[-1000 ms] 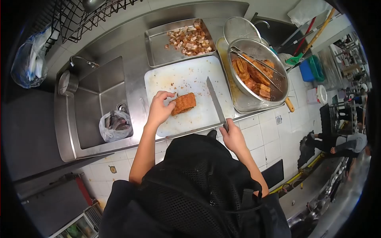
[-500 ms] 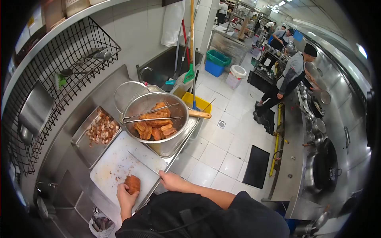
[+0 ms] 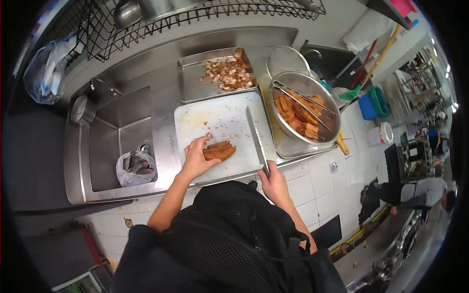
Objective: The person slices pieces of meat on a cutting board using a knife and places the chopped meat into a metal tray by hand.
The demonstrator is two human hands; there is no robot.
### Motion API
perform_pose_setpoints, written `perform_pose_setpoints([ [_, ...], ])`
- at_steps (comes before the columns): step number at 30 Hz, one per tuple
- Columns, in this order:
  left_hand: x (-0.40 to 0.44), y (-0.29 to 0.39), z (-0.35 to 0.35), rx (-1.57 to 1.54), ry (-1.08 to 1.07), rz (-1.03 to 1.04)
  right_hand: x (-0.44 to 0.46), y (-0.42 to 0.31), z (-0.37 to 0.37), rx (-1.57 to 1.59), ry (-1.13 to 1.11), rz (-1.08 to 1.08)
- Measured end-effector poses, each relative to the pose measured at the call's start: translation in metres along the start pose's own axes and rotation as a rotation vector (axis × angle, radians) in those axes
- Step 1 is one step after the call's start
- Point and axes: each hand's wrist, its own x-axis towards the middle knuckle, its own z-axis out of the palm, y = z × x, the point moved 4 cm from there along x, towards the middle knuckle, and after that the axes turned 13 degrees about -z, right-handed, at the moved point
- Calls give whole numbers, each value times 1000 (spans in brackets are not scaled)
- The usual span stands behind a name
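Can't see the 9 o'clock end of the meat piece (image 3: 221,151), covered by the left hand (image 3: 196,160), nor most of the handle (image 3: 266,169) of the knife (image 3: 256,136), inside the right hand (image 3: 274,183) at 5 o'clock. Can't identify the dark contents (image 3: 138,164) of the plastic bag (image 3: 131,180) at 9 o'clock. Can't follow the wire rack (image 3: 215,12) past the top edge at 12 o'clock. Can make out only a blurred person (image 3: 429,192) between 3 and 4.

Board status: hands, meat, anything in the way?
Left hand on meat; right hand gripping knife. Meat on white board, blade apart from it. No bulky item between.
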Motion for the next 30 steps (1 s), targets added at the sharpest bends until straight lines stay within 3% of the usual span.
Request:
perform_pose_setpoints([
  [1, 2, -10, 2, -1, -3, -16, 2, 0, 3, 21, 27, -22],
  [3, -4, -33, 5, -219, 197, -65, 5, 5, 8, -26, -16, 5],
  [6, -15, -22, -6, -130, 291, -39, 9, 51, 33, -87, -184, 85],
  [12, -9, 33, -17, 183, 96, 49, 17, 30, 19, -155, -186, 52],
  [16, -2, 45, 5, 357, 35, 110, 22, -33, -1, -105, -230, 1],
  [19, 3, 44, 15, 414, 23, 95, 19, -64, -3, -132, -345, -136],
  [30, 9, 42, 20, 386, -16, -25, -8, -51, -15, -106, -517, -87],
])
